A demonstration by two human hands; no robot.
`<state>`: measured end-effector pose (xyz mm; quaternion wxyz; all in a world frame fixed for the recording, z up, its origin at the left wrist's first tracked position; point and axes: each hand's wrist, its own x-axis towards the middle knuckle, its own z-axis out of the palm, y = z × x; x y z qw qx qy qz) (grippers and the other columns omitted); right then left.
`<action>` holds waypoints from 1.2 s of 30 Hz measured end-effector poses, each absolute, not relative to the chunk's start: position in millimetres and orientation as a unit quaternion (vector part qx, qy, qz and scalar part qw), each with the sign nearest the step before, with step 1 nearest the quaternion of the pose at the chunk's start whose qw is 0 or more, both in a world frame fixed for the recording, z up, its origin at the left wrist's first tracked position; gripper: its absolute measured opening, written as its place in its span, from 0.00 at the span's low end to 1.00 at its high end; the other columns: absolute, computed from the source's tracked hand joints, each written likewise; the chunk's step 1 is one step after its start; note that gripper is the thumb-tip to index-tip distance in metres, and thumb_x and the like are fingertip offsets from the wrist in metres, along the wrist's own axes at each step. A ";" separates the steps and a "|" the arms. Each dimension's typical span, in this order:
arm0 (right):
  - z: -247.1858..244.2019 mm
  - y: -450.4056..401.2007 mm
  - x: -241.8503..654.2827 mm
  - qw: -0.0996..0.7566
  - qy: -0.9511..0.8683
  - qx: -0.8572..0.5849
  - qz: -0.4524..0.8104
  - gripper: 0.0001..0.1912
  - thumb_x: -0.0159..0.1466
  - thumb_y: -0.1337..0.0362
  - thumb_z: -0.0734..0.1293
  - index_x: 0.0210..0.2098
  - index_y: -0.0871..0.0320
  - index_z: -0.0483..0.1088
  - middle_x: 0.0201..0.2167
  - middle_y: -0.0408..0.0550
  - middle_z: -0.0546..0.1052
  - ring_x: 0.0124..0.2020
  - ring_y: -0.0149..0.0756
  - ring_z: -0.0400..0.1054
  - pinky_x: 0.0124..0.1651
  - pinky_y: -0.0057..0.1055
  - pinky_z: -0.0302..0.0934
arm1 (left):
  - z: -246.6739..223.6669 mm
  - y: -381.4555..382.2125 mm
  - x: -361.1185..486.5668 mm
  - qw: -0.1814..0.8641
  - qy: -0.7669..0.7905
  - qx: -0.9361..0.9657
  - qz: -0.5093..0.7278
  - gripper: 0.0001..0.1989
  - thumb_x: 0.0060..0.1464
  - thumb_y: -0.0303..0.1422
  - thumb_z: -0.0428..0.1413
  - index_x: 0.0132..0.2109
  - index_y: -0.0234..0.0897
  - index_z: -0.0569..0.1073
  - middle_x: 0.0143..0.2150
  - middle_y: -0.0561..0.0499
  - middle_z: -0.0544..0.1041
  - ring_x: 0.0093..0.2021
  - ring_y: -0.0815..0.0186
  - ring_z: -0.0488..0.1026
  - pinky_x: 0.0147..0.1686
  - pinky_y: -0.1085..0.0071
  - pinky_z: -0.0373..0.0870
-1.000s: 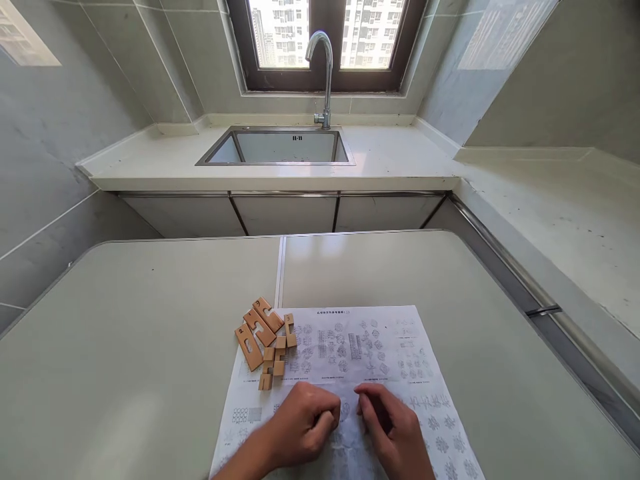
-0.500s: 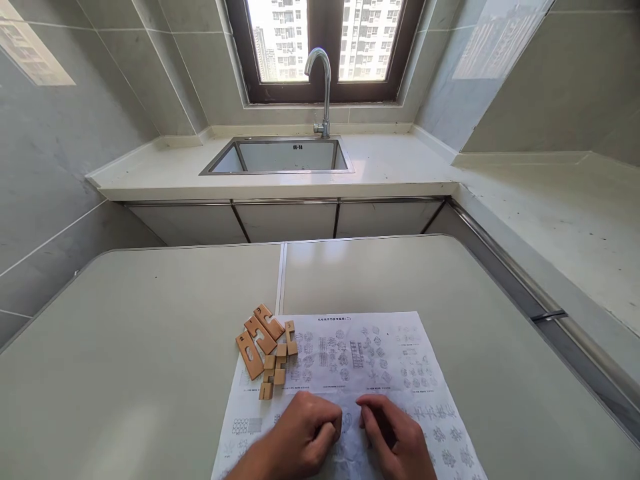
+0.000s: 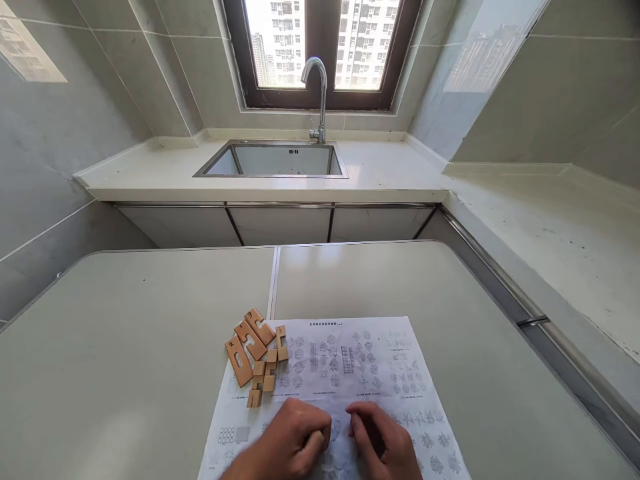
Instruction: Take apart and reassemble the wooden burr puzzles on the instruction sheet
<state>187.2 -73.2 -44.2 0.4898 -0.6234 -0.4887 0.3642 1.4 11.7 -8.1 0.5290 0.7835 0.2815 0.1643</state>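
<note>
My left hand [image 3: 295,437] rests on the lower part of a printed sheet [image 3: 320,393], curled into a fist with nothing visible in it. To its right lies my right hand [image 3: 383,440], fingers bent inward and thumb close to the forefinger; its hollow shows no object. The two hands are a small gap apart. Above the left hand, at the sheet's upper left corner, three flat numbered wooden plates with cut-outs [image 3: 244,375] lie side by side. Beside them sit several smaller notched wooden blocks [image 3: 259,369], partly on the paper.
The sheet carries rows of small line drawings and lies on a pale table [image 3: 125,347] with a seam [image 3: 273,280] down its middle. Behind are a counter [image 3: 385,167], a sink [image 3: 280,160], a faucet [image 3: 321,100] and a window. Another counter [image 3: 560,227] runs along the right.
The whole view has shifted slightly, so everything appears a little lower and further left. Both hands and the wooden pieces keep their places on the sheet.
</note>
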 end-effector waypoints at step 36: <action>-41.3 -74.6 187.0 0.483 -0.505 -0.623 0.350 0.19 0.73 0.47 0.64 0.40 0.54 0.79 0.26 0.46 0.79 0.26 0.38 0.76 0.31 0.27 0.70 | -3.6 10.2 3.1 0.501 0.281 0.804 0.154 0.11 0.52 0.21 0.49 0.28 0.39 0.57 0.22 0.59 0.58 0.23 0.70 0.55 0.28 0.73 0.54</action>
